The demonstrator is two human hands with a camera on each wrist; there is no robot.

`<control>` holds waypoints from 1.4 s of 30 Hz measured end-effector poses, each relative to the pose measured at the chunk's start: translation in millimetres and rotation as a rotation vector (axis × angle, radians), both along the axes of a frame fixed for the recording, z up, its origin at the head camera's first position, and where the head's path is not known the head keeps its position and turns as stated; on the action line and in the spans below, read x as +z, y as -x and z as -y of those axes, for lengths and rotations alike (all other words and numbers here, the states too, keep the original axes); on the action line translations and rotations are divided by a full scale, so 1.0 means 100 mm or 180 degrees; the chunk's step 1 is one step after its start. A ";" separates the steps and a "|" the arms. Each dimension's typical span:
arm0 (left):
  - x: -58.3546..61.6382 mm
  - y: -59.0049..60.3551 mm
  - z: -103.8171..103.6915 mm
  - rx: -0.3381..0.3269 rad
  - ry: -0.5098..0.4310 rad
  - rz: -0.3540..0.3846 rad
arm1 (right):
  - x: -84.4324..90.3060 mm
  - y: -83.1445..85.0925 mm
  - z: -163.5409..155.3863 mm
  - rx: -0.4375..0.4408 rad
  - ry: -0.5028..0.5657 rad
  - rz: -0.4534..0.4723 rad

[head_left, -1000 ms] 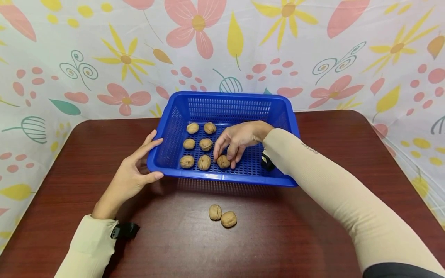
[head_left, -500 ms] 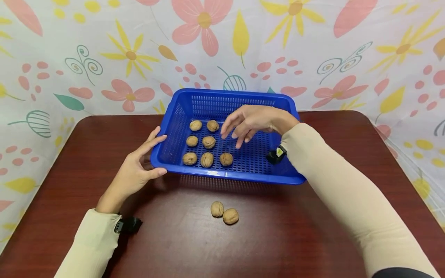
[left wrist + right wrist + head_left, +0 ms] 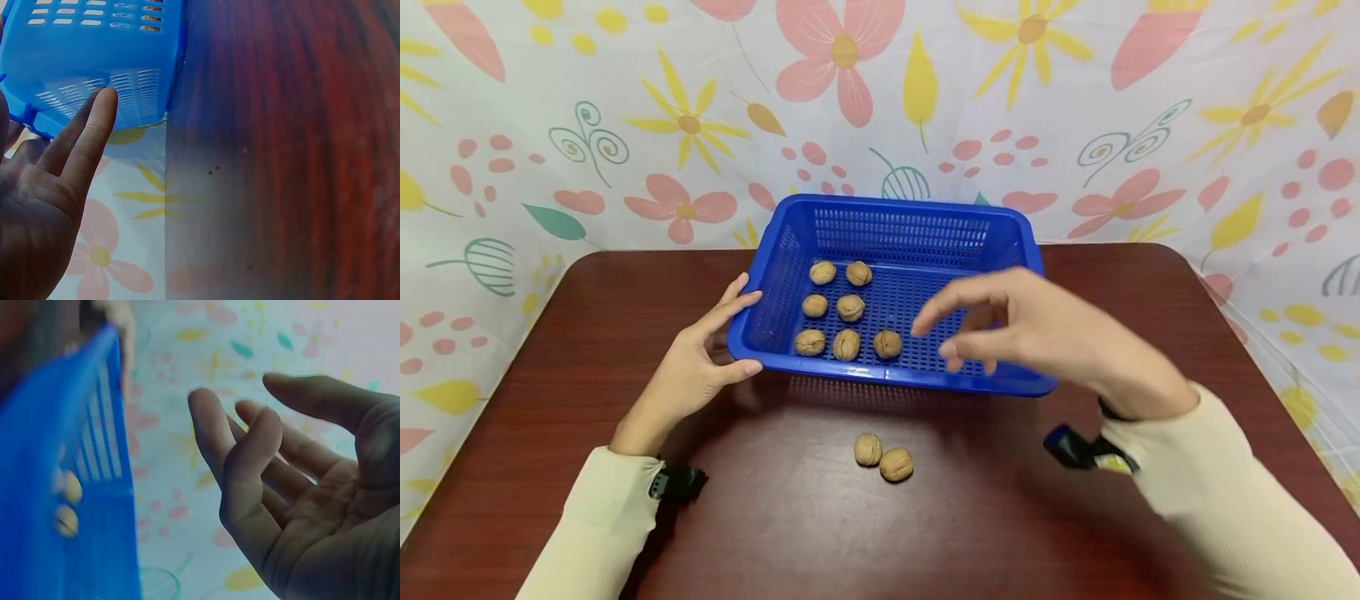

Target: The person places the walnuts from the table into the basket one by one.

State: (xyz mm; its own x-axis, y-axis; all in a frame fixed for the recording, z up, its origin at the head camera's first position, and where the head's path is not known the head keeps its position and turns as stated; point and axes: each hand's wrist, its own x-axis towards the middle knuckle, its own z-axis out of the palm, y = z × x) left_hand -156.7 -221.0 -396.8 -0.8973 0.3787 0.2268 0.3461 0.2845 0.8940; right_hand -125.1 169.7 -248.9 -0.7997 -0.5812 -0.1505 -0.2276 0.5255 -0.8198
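A blue perforated basket (image 3: pixel 895 215) stands on the dark red table (image 3: pixel 587 333) and holds several walnuts (image 3: pixel 847 342) in its left half. My left hand (image 3: pixel 700 367) rests with straight fingers against the basket's front left corner (image 3: pixel 94 75). My right hand (image 3: pixel 1000 329) hovers empty and blurred over the basket's front right rim, with its fingers loosely spread (image 3: pixel 250 462). Two walnuts (image 3: pixel 882 458) lie together on the table in front of the basket.
A flowered cloth (image 3: pixel 625 125) hangs behind and around the table. The table's rounded edges (image 3: pixel 1180 250) run close to the cloth on both sides. Bare wood lies to the left and right of the two loose walnuts.
My right hand let go of a walnut in the basket's front row, rose, and has pulled back toward me to the right. The left hand has stayed on the corner.
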 end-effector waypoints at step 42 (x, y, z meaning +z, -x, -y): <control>0.01 0.00 0.00 -0.0003 -0.0036 0.0057 | -1.66 -0.73 0.31 -0.0517 0.1285 0.1284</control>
